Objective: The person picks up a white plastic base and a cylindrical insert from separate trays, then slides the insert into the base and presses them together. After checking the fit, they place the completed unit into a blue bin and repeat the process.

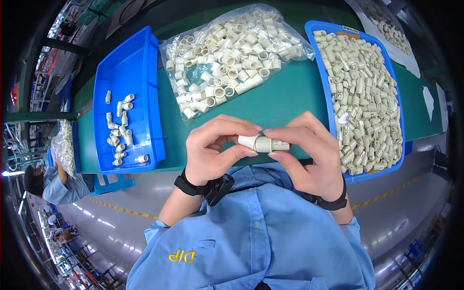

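Note:
My left hand (210,147) pinches a short, smooth white plastic sleeve (248,141) between thumb and fingers. In my right hand (311,154) is a ribbed cream plastic connector body (267,144), gripped by thumb and forefinger. The two parts meet end to end in front of my chest, near the table's front edge; how deep one sits in the other is hidden. Beyond my hands lies a clear plastic bag (232,53) full of loose white sleeves. Close to my right hand stands a blue tray (330,104) heaped with cream connector bodies.
A second blue tray (128,63) on the left holds several joined pieces. Green matting covers the table (285,92). More parts lie on a white sheet (403,60) at the far right. Another person (63,181) in blue works at the far left, beside a blue stool (113,184).

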Tool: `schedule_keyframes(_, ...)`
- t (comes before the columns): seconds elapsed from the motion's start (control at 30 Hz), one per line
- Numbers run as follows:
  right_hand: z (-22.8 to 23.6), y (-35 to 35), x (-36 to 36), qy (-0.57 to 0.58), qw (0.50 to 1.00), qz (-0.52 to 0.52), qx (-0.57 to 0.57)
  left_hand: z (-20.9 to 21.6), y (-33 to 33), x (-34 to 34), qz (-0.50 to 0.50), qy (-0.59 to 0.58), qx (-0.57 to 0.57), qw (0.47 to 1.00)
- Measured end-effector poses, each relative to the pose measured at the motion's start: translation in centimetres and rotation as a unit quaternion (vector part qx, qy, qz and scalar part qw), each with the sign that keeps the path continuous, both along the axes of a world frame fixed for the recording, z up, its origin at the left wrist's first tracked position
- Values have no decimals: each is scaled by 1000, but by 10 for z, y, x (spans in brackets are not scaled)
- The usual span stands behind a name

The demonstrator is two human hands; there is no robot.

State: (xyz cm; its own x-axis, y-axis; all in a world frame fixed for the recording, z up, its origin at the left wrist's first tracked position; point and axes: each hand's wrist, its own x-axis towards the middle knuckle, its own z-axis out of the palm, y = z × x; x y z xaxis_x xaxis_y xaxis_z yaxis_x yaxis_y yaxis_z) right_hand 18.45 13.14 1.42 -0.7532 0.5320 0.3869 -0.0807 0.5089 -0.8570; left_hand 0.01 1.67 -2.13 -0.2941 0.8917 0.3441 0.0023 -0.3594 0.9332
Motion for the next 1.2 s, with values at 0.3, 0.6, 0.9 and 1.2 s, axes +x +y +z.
schedule_keyframes(0.3, 1, -5, -7, 34, 999, 0, 6, 6, -2, 12, 42, 176, -71, 981)
schedule_keyframes(0.6, 1, -2, -5, 68, 997, -11, 37, 5, -2, 10, 40, 94, -99, 990)
schedule_keyframes(0.9, -3, -3, -4, 141, 989, -10, 48, 5, -3, 12, 43, 86, -91, 991)
schedule_keyframes(1.2, -5, -5, -8, 125, 983, -29, 128, 2, -1, 11, 77, 195, -13, 978)
